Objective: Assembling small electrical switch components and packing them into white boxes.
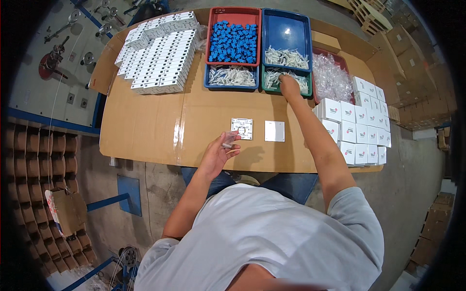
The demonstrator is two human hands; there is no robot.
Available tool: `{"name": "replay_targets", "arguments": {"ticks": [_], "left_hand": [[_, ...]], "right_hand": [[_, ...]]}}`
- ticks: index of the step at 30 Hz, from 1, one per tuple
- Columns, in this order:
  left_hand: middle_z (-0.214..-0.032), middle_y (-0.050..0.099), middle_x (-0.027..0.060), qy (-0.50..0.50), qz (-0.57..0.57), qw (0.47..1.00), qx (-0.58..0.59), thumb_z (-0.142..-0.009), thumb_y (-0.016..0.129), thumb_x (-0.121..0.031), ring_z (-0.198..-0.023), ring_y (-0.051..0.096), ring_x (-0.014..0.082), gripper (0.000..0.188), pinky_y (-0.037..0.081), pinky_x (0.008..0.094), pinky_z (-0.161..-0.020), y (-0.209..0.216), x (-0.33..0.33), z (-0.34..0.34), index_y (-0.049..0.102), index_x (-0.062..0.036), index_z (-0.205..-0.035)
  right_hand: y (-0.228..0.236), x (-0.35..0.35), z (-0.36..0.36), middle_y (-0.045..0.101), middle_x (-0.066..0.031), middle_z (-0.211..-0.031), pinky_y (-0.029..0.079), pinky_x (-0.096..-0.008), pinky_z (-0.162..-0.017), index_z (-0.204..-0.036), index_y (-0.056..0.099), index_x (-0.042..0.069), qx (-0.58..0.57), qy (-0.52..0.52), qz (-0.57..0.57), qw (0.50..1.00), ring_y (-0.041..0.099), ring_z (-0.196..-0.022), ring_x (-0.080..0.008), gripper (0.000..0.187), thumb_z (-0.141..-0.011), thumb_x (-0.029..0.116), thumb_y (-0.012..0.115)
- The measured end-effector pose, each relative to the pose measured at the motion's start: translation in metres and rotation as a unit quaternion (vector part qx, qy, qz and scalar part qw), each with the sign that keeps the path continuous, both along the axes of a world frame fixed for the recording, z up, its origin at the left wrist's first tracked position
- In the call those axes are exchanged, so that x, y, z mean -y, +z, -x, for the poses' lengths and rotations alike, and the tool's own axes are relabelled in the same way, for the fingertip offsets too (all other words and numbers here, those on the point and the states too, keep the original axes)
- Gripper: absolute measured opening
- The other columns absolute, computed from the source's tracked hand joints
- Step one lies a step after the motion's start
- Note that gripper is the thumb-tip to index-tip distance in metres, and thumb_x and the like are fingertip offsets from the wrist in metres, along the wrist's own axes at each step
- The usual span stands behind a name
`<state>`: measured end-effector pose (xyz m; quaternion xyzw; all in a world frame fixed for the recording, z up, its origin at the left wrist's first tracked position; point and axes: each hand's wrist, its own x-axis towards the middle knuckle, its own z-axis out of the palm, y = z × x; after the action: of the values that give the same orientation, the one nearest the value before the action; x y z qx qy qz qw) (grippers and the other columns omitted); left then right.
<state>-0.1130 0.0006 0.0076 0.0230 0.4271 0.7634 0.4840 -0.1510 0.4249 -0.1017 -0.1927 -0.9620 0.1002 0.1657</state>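
My left hand (216,154) is closed on a small clear plastic bag (230,138), with a small white piece showing at its lower end. Just beyond the bag, a white square frame (242,128) with an open, detailed centre lies on the cardboard. To its right is a flat white square plate (275,131). My right hand (290,87) reaches over the near edge of a green tray (272,90), its fingers down among small white plastic pieces (303,85). The fingertips are mostly hidden, so I cannot tell whether they grip a piece.
A red tray (210,48) of blue parts stands behind a blue tray (230,88) of white pieces. Another blue tray (286,34) holds white pieces. Clear bags (332,77) fill a red bin. White boxes (361,128) stand right; stacked white units (162,58) stand left.
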Motion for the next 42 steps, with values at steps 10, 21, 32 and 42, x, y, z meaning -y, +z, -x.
{"name": "replay_targets", "arguments": {"ticks": [10,21,32,42], "left_hand": [[-0.13,0.064,0.0096,0.01,-0.056,0.997,0.053,-0.109,0.046,-0.043,-0.106,0.065,0.0181,0.051,0.053,0.0359,-0.097,0.0,0.002,0.005,0.053,-0.0082,-0.146],[-0.141,0.061,0.0059,0.046,-0.171,0.979,0.103,-0.107,0.051,-0.046,-0.119,0.061,0.0192,0.054,0.048,0.0388,-0.105,0.027,-0.019,0.017,0.05,-0.0126,-0.149],[-0.133,0.065,0.005,0.026,-0.179,0.977,0.112,-0.107,0.054,-0.045,-0.113,0.063,0.0177,0.05,0.05,0.0373,-0.103,0.02,-0.023,0.011,0.056,-0.0083,-0.141],[-0.13,0.066,0.007,0.04,-0.168,0.981,0.086,-0.105,0.057,-0.047,-0.114,0.064,0.0185,0.049,0.051,0.0391,-0.101,0.016,-0.022,0.006,0.06,-0.0085,-0.135]], "right_hand": [[0.021,-0.02,-0.005,0.074,-0.0184,-0.082,0.056,-0.0425,-0.071,-0.107,0.073,0.005,-0.086,0.016,0.19,0.978,0.073,-0.078,-0.0348,0.025,-0.082,0.009,0.074],[0.128,0.081,-0.03,0.076,-0.004,-0.1,0.053,-0.0248,-0.069,-0.113,0.071,0.006,-0.115,0.057,0.551,0.825,0.066,-0.078,-0.01,0.021,-0.094,0.011,0.074],[0.21,0.184,-0.052,0.071,0.0021,-0.096,0.044,-0.0218,-0.062,-0.1,0.075,0.005,-0.019,0.301,0.493,0.816,0.062,-0.081,-0.0051,0.01,-0.092,0.01,0.074],[0.231,0.192,-0.04,0.068,-0.0062,-0.115,0.049,-0.0288,-0.077,-0.102,0.076,0.004,0.077,0.44,0.382,0.809,0.063,-0.095,-0.0152,0.013,-0.091,0.008,0.072]]}}
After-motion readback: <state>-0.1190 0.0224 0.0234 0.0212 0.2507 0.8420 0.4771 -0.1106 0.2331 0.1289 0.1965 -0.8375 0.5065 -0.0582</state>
